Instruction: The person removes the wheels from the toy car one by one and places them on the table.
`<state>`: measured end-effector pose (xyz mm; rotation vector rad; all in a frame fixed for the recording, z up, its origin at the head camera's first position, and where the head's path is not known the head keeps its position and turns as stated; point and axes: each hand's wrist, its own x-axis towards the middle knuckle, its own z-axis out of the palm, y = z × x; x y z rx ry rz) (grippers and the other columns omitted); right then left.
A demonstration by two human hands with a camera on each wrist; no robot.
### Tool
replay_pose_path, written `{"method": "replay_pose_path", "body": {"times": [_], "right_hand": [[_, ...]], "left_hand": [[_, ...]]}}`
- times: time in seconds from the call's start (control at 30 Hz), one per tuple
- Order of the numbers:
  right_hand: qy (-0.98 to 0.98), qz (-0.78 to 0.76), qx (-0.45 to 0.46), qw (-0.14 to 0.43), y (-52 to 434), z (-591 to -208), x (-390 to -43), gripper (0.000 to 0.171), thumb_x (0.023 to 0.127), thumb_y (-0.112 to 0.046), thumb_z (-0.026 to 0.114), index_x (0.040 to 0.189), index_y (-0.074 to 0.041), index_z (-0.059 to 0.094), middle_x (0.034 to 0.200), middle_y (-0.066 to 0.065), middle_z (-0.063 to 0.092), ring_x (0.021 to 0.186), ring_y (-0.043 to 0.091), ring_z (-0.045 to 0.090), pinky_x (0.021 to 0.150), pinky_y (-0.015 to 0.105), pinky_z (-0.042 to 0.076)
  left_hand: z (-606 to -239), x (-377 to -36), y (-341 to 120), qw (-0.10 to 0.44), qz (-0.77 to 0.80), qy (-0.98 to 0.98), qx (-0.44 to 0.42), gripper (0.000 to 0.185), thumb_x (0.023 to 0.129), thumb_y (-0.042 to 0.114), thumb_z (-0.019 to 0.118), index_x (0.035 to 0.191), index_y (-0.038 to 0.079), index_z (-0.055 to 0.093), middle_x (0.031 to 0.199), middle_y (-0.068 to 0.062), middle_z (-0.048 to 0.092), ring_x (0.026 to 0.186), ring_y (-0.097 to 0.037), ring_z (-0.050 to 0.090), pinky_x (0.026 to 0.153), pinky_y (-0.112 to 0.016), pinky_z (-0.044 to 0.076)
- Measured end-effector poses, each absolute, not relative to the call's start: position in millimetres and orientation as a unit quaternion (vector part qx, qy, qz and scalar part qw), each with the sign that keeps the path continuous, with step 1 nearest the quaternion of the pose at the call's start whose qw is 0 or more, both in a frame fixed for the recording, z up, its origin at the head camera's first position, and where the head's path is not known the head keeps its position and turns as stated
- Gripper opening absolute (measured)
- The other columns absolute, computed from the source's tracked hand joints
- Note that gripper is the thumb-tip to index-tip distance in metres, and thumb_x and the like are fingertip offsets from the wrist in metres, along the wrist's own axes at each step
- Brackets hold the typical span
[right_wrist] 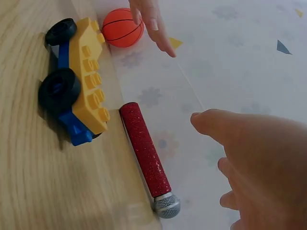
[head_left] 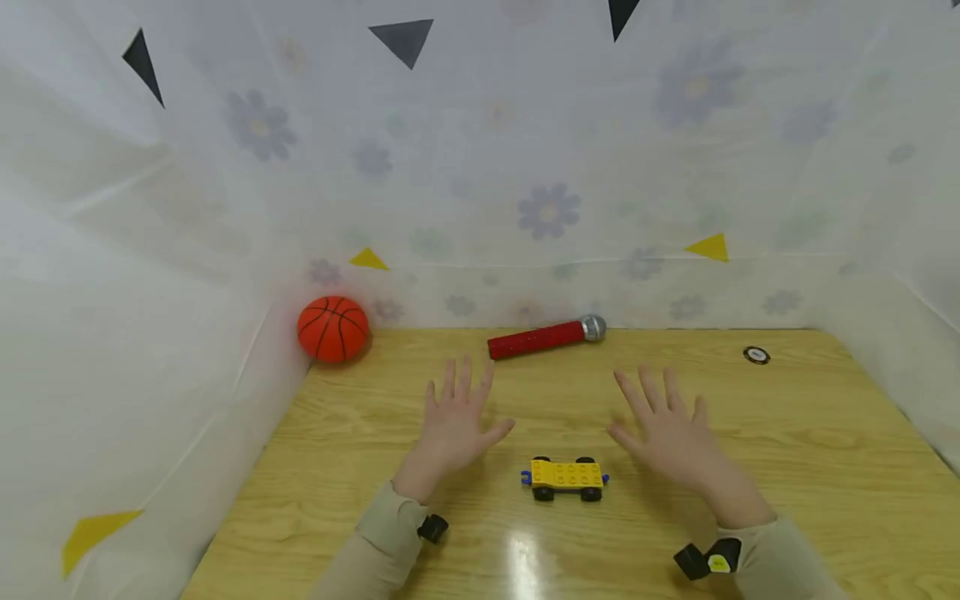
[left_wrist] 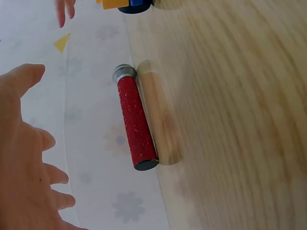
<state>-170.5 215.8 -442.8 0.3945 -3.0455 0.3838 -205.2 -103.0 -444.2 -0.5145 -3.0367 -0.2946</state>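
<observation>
Both hands hover over a wooden table [head_left: 825, 467], fingers spread and holding nothing. My left hand [head_left: 457, 421] is left of a yellow toy car [head_left: 566, 477] with black wheels; my right hand [head_left: 667, 425] is to its right. The car [right_wrist: 76, 98] lies between the two wrists, apart from both. Beyond the fingertips, a red glitter toy microphone [head_left: 543, 338] with a silver head lies along the table's far edge. The same microphone [left_wrist: 135, 120] shows in the left wrist view beside my left hand [left_wrist: 24, 158], and the microphone [right_wrist: 146, 155] lies left of my right hand [right_wrist: 254, 163].
An orange toy basketball [head_left: 333, 328] sits in the far left corner, and a small black and white disc [head_left: 756, 355] lies far right. White flowered fabric walls [head_left: 525, 167] close in the table on three sides. Black wrist-mounted cameras [head_left: 705, 558] sit on both sleeves.
</observation>
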Motion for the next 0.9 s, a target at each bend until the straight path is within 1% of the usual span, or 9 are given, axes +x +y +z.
{"method": "replay_pose_path", "body": {"times": [0.13,0.27,0.37,0.47,0.57,0.73,0.83,0.9], "right_hand": [[-0.983,0.110,0.140,0.031,213.0,-454.7,-164.1,0.085,0.096,-0.060,0.052,0.160,-0.034,0.003,0.165,0.019,0.011,0.149,0.051,0.003,0.102,0.087,0.010],[-0.981,0.116,0.156,0.024,211.9,-464.5,-153.5,0.085,0.095,-0.061,0.053,0.159,-0.037,0.003,0.166,0.015,0.013,0.150,0.048,0.005,0.103,0.085,0.012],[-0.977,0.129,0.171,0.016,210.3,-469.4,-146.2,0.083,0.094,-0.064,0.052,0.159,-0.039,0.005,0.166,0.012,0.014,0.150,0.048,0.008,0.103,0.085,0.012],[-0.973,0.142,0.184,0.006,207.7,-474.4,-141.5,0.082,0.093,-0.067,0.050,0.158,-0.040,0.008,0.166,0.011,0.018,0.150,0.047,0.011,0.104,0.084,0.013],[-0.969,0.147,0.198,0.003,204.8,-477.7,-138.1,0.084,0.091,-0.069,0.051,0.158,-0.039,0.011,0.164,0.009,0.023,0.149,0.047,0.015,0.105,0.082,0.015],[-0.964,0.154,0.217,0.001,201.2,-480.1,-134.2,0.088,0.088,-0.071,0.055,0.158,-0.037,0.015,0.162,0.004,0.031,0.149,0.047,0.017,0.106,0.081,0.017],[-0.961,0.157,0.226,0.000,200.6,-481.3,-132.9,0.091,0.084,-0.072,0.058,0.158,-0.034,0.020,0.157,0.001,0.040,0.148,0.047,0.018,0.106,0.081,0.018],[-0.959,0.160,0.232,-0.001,200.6,-482.6,-132.4,0.093,0.082,-0.072,0.060,0.158,-0.031,0.025,0.153,0.000,0.046,0.148,0.047,0.018,0.106,0.081,0.017]], "left_hand": [[-449.6,-201.1,-98.9,0.007,-0.101,-0.974,-0.203,0.088,0.093,0.070,0.044,0.159,0.033,0.000,0.167,-0.010,-0.004,0.154,-0.036,-0.002,0.118,-0.068,0.013],[-461.8,-196.5,-94.5,-0.001,-0.106,-0.967,-0.231,0.086,0.093,0.072,0.041,0.159,0.035,-0.001,0.167,-0.009,0.002,0.153,-0.037,0.009,0.118,-0.066,0.019],[-468.4,-192.0,-92.7,-0.012,-0.098,-0.962,-0.253,0.087,0.092,0.075,0.040,0.158,0.036,-0.002,0.167,-0.008,0.002,0.153,-0.037,0.011,0.119,-0.066,0.019],[-468.6,-184.8,-91.3,-0.021,-0.080,-0.957,-0.279,0.089,0.091,0.077,0.040,0.159,0.035,0.001,0.167,-0.007,0.004,0.152,-0.038,0.013,0.118,-0.067,0.019],[-468.8,-179.9,-90.5,-0.023,-0.058,-0.952,-0.299,0.089,0.089,0.078,0.039,0.159,0.033,0.006,0.167,-0.007,0.007,0.152,-0.038,0.015,0.118,-0.068,0.018],[-469.5,-176.5,-87.9,-0.038,-0.030,-0.944,-0.327,0.092,0.087,0.082,0.037,0.160,0.030,0.014,0.166,-0.007,0.016,0.152,-0.037,0.018,0.117,-0.067,0.020],[-469.7,-176.0,-84.8,-0.052,-0.026,-0.935,-0.349,0.089,0.087,0.081,0.039,0.159,0.031,0.020,0.166,-0.005,0.020,0.151,-0.037,0.019,0.117,-0.068,0.020],[-470.3,-176.1,-82.8,-0.056,-0.020,-0.932,-0.358,0.088,0.087,0.081,0.039,0.158,0.033,0.021,0.165,-0.003,0.021,0.151,-0.037,0.020,0.117,-0.069,0.019]]}}
